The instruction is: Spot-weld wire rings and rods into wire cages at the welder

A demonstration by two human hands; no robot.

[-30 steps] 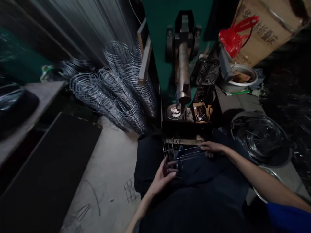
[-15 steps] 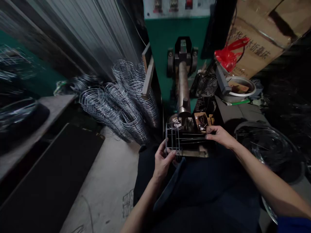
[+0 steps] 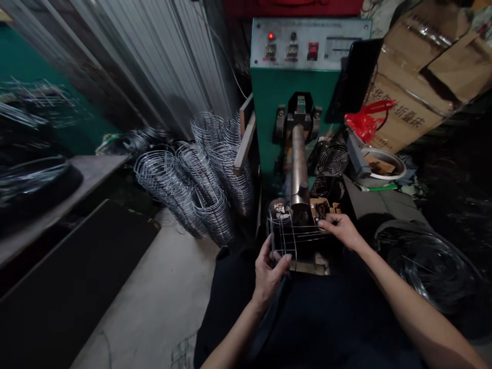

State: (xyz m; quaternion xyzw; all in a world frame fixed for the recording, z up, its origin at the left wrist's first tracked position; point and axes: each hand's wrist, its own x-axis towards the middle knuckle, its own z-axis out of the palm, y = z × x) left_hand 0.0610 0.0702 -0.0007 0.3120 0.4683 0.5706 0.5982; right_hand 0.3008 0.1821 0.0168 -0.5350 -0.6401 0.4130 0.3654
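The left hand [image 3: 271,271] holds a small wire frame [image 3: 283,250] by its lower edge, thumb and fingers partly spread around it. The right hand [image 3: 342,229] is closed to a narrow pinch on the thin wires [image 3: 311,227] running rightward from the frame. The frame is just below the metal bar [image 3: 299,166] of the green machine [image 3: 265,107].

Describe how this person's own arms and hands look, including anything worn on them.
The left hand and right hand are ungloved, each with slender fingers. The left forearm and right forearm are bare as far as they show, with no sleeve, watch or bracelet visible. Between them, dark clothing covers the lap.
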